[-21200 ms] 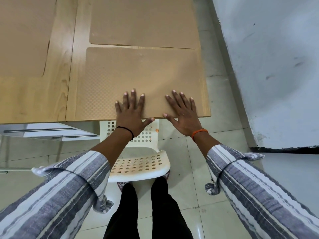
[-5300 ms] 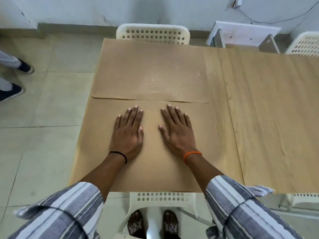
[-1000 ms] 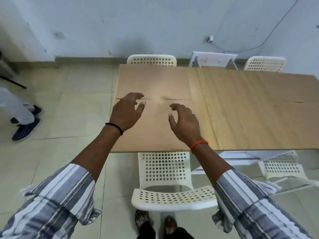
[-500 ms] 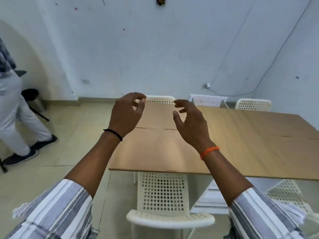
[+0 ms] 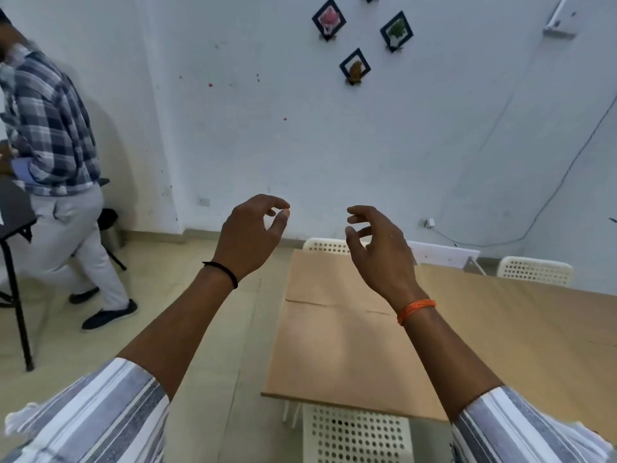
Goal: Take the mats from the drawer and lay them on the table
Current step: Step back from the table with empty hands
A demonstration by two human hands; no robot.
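Both hands, left (image 5: 248, 233) and right (image 5: 380, 248), hang loosely curled, empty, above the mats (image 5: 337, 342) at the table's (image 5: 521, 329) left end, right nearer

Three small dark-framed pictures (image 5: 356, 66) hang diamond-wise on the white wall ahead of me. At far left, a person in a blue plaid shirt (image 5: 50, 125) and pale trousers stands beside a black metal stand (image 5: 16, 279). White perforated plastic chairs (image 5: 354, 436) sit near me and at the far side.
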